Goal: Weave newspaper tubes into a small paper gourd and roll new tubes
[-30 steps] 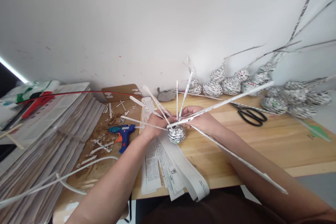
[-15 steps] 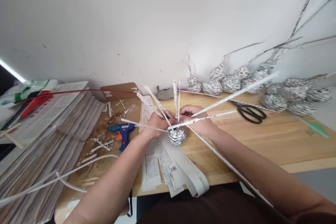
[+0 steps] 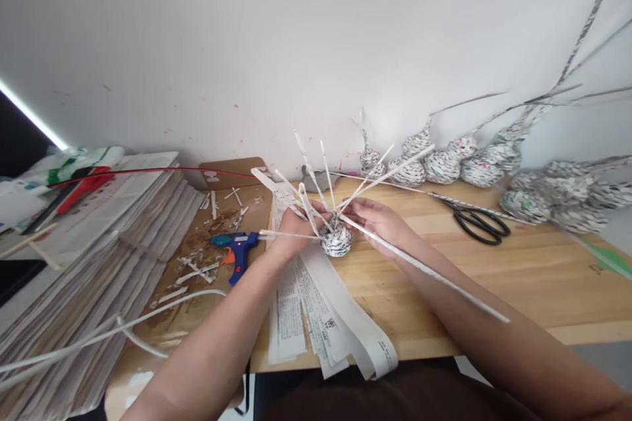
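Between my hands is a small round ball woven from rolled newspaper [image 3: 336, 241], with several thin paper tubes fanning up and outward from its top. My left hand [image 3: 297, 229] is closed around its left side, its fingertips partly hidden behind the upright tubes. My right hand [image 3: 379, 220] is at the ball's upper right, fingers bent and closed at the base of a long paper tube [image 3: 429, 268]. That tube slants down to the right across my right forearm. Flat cut newspaper strips [image 3: 340, 316] lie on the table under the ball.
A blue glue gun [image 3: 240, 253] lies on the left among paper scraps [image 3: 197, 271], beside a tall newspaper stack [image 3: 108, 263]. Black scissors [image 3: 478, 222] lie at right. Several woven gourd shapes [image 3: 442, 166] line the wall, their tails sticking up.
The long tube that pointed up right now slants down right over my forearm. Other tubes have shifted around the ball's top. The view has tilted slightly.
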Action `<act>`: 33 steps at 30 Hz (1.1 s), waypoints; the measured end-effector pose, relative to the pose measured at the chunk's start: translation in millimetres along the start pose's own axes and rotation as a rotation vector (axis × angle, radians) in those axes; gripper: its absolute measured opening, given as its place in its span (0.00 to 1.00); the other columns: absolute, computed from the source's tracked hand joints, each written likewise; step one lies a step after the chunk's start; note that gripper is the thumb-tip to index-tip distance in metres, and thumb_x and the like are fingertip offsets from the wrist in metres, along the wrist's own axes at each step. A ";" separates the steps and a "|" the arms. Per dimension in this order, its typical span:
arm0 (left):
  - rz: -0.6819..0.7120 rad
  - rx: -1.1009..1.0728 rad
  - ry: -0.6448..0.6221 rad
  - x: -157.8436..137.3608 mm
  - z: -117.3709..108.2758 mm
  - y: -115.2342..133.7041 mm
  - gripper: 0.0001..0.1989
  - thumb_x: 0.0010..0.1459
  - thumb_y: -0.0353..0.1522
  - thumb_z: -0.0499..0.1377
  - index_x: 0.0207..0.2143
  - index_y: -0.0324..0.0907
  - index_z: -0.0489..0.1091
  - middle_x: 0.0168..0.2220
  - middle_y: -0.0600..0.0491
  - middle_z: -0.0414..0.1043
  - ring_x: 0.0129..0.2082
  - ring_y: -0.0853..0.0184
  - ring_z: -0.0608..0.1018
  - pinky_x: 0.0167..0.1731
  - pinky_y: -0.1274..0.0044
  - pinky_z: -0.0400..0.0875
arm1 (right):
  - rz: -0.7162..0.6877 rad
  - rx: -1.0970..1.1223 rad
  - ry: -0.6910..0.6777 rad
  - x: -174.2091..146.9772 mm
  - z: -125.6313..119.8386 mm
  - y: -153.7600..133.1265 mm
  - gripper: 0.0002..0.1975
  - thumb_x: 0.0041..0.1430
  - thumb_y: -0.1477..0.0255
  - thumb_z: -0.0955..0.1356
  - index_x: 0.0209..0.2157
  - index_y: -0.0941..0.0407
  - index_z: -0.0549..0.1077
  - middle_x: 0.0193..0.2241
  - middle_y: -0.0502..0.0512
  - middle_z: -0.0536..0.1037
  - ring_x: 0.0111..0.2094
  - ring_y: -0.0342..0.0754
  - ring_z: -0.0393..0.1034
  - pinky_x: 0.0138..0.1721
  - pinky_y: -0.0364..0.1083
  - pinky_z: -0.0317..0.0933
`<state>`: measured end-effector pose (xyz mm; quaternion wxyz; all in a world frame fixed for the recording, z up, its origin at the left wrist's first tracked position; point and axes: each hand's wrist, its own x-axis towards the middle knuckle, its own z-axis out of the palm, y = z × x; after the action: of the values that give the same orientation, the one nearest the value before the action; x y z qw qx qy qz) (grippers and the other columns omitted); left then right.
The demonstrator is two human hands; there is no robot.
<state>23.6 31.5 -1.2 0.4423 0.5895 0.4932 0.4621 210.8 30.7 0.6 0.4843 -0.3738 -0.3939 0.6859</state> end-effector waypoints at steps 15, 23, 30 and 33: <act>0.115 0.223 0.047 -5.7 3.9 10.4 0.05 0.47 0.32 0.63 0.26 0.40 0.72 0.22 0.55 0.72 0.23 0.69 0.72 0.26 0.78 0.65 | -0.178 -0.559 -0.010 -4.3 1.4 6.8 0.20 0.53 0.54 0.69 0.23 0.58 0.74 0.18 0.48 0.69 0.20 0.40 0.59 0.23 0.42 0.52; 0.121 0.218 0.027 -7.0 5.8 10.9 0.04 0.49 0.32 0.62 0.27 0.41 0.70 0.23 0.56 0.71 0.24 0.69 0.72 0.26 0.79 0.65 | -0.216 -0.546 0.020 -5.3 6.1 11.9 0.18 0.52 0.55 0.70 0.29 0.57 0.77 0.24 0.53 0.77 0.24 0.45 0.68 0.25 0.43 0.59; 0.149 0.085 0.003 -9.1 11.8 6.0 0.04 0.51 0.33 0.61 0.31 0.42 0.71 0.28 0.55 0.74 0.29 0.67 0.75 0.33 0.77 0.69 | -0.328 -0.639 0.043 -6.3 4.1 18.2 0.11 0.55 0.62 0.70 0.31 0.56 0.76 0.29 0.54 0.79 0.30 0.48 0.72 0.32 0.45 0.64; 0.142 0.080 0.013 -9.6 13.5 5.7 0.06 0.51 0.33 0.62 0.32 0.42 0.71 0.28 0.55 0.74 0.29 0.67 0.75 0.33 0.77 0.69 | -0.322 -0.632 0.076 -8.2 7.2 17.8 0.10 0.54 0.64 0.70 0.33 0.56 0.76 0.29 0.54 0.79 0.29 0.47 0.72 0.31 0.44 0.64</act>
<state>37.0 20.4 0.9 0.3814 0.6373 0.4708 0.4761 199.8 17.7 -11.4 0.4608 -0.4635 -0.6224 0.4307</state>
